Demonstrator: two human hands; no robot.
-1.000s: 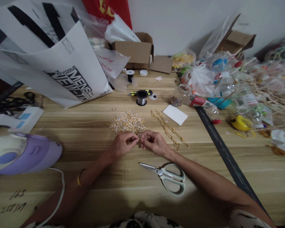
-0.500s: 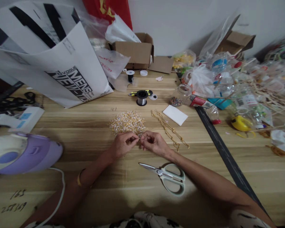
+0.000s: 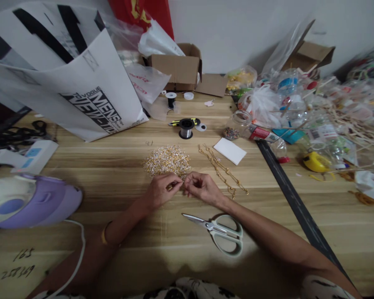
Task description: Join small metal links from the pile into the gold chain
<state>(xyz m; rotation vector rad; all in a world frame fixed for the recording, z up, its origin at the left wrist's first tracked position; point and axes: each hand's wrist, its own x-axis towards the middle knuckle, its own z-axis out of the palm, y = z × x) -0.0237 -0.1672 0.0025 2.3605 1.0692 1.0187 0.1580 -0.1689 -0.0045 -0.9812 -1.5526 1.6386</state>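
My left hand (image 3: 163,187) is closed in a pinch at the near edge of a heap of small gold and silver beads (image 3: 166,160). Something gold shows inside its curled fingers, too small to name. Close against it, my right hand (image 3: 202,187) also pinches, fingertips almost meeting the left ones; what lies between them is too small to make out. Two gold chains (image 3: 218,166) lie beside the right hand. Below that hand rest scissors (image 3: 220,232) with pale green handles, blades pointing left.
A spool of silver wire (image 3: 186,128) and a yellow utility knife (image 3: 174,122) lie beyond the beads. A white card (image 3: 230,150) and a jar of beads (image 3: 237,124) sit to the right. At left are a purple appliance (image 3: 50,199) and a large bag (image 3: 90,91).
My left fingers have shifted slightly, and more of the gold inside them shows. The right hand stays in place.
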